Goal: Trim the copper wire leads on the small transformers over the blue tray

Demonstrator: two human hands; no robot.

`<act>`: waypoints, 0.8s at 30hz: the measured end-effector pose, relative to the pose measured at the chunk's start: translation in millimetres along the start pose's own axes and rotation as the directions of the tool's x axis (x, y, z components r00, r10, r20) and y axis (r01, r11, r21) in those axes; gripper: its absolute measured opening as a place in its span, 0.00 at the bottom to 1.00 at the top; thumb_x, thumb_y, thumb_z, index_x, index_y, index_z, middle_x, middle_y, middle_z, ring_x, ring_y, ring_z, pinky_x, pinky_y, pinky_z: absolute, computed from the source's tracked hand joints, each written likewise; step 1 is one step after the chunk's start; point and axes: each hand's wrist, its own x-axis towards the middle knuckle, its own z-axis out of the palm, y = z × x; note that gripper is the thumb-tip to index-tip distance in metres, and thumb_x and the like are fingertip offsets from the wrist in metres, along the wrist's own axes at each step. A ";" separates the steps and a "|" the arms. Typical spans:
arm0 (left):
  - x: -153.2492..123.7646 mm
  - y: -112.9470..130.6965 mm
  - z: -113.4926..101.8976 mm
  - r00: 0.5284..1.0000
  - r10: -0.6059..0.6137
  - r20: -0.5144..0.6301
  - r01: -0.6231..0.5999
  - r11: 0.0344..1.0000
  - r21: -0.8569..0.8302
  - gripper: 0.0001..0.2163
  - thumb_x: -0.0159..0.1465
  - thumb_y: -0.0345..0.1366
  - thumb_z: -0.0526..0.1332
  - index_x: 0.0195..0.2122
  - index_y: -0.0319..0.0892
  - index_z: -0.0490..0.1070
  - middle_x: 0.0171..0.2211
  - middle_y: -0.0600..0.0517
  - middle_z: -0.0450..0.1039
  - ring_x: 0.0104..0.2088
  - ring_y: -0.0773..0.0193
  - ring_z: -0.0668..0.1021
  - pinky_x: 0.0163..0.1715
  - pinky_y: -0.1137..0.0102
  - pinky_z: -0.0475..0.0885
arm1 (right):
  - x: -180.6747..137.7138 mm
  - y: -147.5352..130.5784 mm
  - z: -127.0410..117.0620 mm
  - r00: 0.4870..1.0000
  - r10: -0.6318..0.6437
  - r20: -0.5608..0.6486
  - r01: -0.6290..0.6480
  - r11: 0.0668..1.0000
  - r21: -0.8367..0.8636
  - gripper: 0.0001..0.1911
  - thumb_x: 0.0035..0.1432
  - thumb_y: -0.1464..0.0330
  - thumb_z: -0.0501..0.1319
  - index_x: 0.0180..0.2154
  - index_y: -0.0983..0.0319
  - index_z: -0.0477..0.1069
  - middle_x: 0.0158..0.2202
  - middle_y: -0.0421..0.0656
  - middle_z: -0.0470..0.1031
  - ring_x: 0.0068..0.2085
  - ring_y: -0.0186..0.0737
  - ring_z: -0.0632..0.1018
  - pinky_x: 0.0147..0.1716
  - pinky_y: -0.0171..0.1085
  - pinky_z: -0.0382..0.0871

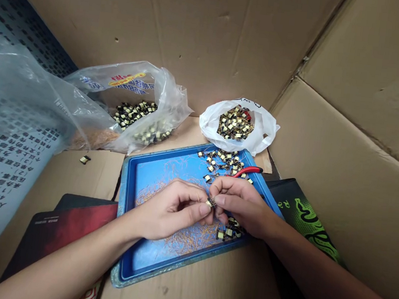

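Observation:
Over a blue tray [123, 237], my left hand [178, 209] and my right hand [240, 204] meet and pinch one small transformer [211, 202] with a black base and pale yellow tape between their fingertips. A thin copper wire stands up near the left fingers. Below and around my left hand, many copper wire clippings [189, 239] cover the tray floor. Several similar transformers [225, 159] lie at the tray's far right, and another group [228, 232] sits under my right hand. Red-handled pliers [249, 171] rest behind the right hand; their jaws are hidden.
A clear plastic bag [169, 103] of transformers stands behind the tray at left, a white bag [206, 119] of wired ones at back right. One loose transformer [85, 159] lies on cardboard at left. Mouse pads [67, 230] lie beside the tray. Cardboard walls [212, 36] rise behind and right.

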 end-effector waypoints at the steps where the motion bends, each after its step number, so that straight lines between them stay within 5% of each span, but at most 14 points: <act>1: 0.3 0.5 0.0 1.000 0.008 -0.008 -0.008 1.000 0.001 0.17 0.74 0.41 0.57 0.32 0.34 0.76 0.28 0.51 0.74 0.29 0.72 0.71 0.32 0.76 0.65 | 0.5 0.7 -0.3 1.000 -0.003 0.001 0.003 1.000 0.010 0.12 0.63 0.62 0.67 0.34 0.63 0.69 0.24 0.37 0.72 0.23 0.30 0.70 0.25 0.30 0.62; 16: 1.7 2.4 -0.7 1.000 -0.015 0.008 0.016 0.996 -0.085 0.15 0.72 0.40 0.59 0.37 0.33 0.79 0.40 0.41 0.82 0.43 0.60 0.82 0.46 0.70 0.75 | 3.2 1.6 0.5 0.994 -0.108 -0.016 0.109 0.992 0.057 0.11 0.65 0.64 0.67 0.34 0.63 0.70 0.26 0.38 0.76 0.27 0.29 0.72 0.29 0.30 0.65; 24: 3.8 2.0 -1.3 0.997 0.053 -0.062 -0.050 0.998 0.043 0.14 0.74 0.37 0.56 0.35 0.35 0.75 0.35 0.48 0.78 0.37 0.68 0.78 0.40 0.74 0.70 | 3.3 0.8 1.2 0.988 -0.152 -0.041 0.148 0.985 -0.085 0.11 0.67 0.63 0.63 0.35 0.62 0.69 0.30 0.38 0.74 0.31 0.33 0.74 0.32 0.33 0.66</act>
